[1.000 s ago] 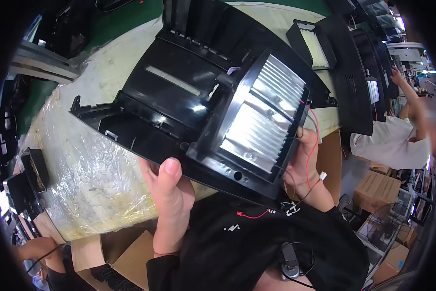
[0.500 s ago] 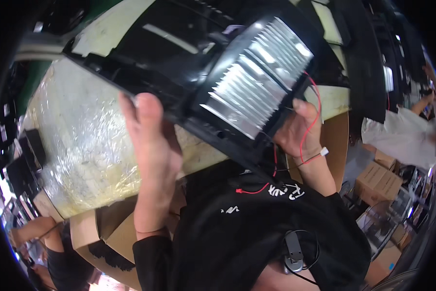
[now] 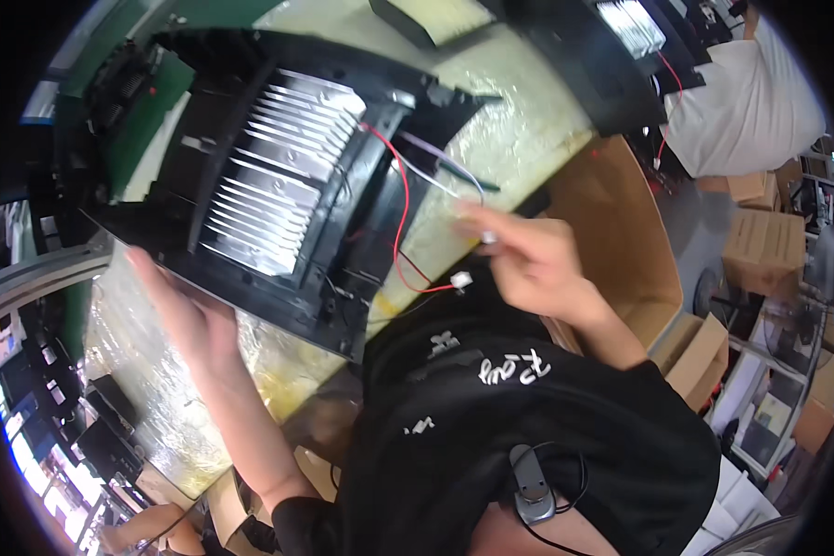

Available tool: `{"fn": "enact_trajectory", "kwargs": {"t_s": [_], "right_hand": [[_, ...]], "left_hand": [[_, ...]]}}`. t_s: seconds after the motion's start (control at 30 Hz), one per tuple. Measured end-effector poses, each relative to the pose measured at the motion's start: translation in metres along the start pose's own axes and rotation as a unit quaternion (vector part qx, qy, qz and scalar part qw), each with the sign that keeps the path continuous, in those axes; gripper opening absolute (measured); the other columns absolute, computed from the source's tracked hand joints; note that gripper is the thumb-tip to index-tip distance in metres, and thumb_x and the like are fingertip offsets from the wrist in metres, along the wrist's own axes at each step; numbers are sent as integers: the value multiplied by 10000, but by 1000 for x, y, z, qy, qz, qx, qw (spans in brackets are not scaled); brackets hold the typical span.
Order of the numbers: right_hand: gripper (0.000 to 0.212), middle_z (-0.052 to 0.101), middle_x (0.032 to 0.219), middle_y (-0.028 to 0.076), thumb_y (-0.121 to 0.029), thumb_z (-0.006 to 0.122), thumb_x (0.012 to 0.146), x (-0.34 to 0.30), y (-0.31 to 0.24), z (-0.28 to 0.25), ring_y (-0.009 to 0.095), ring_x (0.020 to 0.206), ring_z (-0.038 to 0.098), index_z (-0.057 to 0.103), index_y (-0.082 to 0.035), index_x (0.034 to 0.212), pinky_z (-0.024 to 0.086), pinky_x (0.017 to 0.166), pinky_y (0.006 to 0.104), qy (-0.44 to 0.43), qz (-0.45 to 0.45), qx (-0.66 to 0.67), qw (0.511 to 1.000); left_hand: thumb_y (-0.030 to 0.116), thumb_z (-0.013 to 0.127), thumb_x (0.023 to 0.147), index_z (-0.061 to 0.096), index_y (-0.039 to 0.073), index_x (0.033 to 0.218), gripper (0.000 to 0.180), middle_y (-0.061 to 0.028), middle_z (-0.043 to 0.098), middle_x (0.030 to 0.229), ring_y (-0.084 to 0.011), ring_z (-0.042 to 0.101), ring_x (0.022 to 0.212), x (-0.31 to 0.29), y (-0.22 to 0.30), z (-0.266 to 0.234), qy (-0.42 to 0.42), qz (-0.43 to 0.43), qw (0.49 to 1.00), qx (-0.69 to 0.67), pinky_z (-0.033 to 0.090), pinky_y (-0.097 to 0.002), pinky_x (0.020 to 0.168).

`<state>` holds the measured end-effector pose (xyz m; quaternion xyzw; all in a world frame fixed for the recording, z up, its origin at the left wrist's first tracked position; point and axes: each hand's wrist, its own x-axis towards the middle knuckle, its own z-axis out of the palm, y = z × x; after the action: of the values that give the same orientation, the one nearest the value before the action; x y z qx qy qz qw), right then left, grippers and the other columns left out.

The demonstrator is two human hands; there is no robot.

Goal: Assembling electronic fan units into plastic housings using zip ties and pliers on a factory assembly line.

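Observation:
A black plastic housing [image 3: 250, 292] with a silvery ribbed panel [image 3: 287, 171] is held up tilted, left of my body. My left hand [image 3: 194, 324] grips its near-left edge, thumb on top and the other fingers hidden beneath. To the right of the housing, my right hand [image 3: 537, 264] is blurred, its thumb and forefinger pinched on a pale wire [image 3: 431, 176] that runs from the housing. A small white plug [image 3: 489, 238] shows at those fingers. A red wire [image 3: 406, 208] hangs loose from the panel's side and ends in a white connector [image 3: 460, 279].
Under the housing lies a pale worktop covered in clear film [image 3: 148, 371]. An open cardboard box [image 3: 635, 241] stands right of it. Another black housing with a silvery panel [image 3: 632, 28] is at the far right. Cartons [image 3: 764, 246] stack beyond; another person's arm [image 3: 152, 528] shows lower left.
The housing has swung left and turned. My right hand has let go of its right edge and now pinches the pale wire; my left hand still holds on. The whole view has shifted.

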<state>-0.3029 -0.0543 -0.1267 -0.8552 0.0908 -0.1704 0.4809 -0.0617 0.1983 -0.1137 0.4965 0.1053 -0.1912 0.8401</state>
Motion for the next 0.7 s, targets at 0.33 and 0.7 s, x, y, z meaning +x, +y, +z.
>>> {"fn": "enact_trajectory", "kwargs": {"t_s": [0.33,0.7], "right_hand": [[612,544,1395,97,-420,545,1000,179,-4,-23,151,1204,568,411,-64,1479,437,1033,295,-281,243,401,838],[521,499,1252,127,-209,637,899,374,-71,-71,239,1132,498,422,-131,1367,378,970,379,-240,154,198,938]], "left_hand": [[228,530,924,160,90,1538,730,-165,389,1449,-304,463,1295,-74,-92,45,-32,59,996,-51,418,-450,1068],[269,606,857,633,32,1034,297,-94,679,1012,-260,666,925,136,45,184,-165,128,976,-55,526,-394,903]]}}
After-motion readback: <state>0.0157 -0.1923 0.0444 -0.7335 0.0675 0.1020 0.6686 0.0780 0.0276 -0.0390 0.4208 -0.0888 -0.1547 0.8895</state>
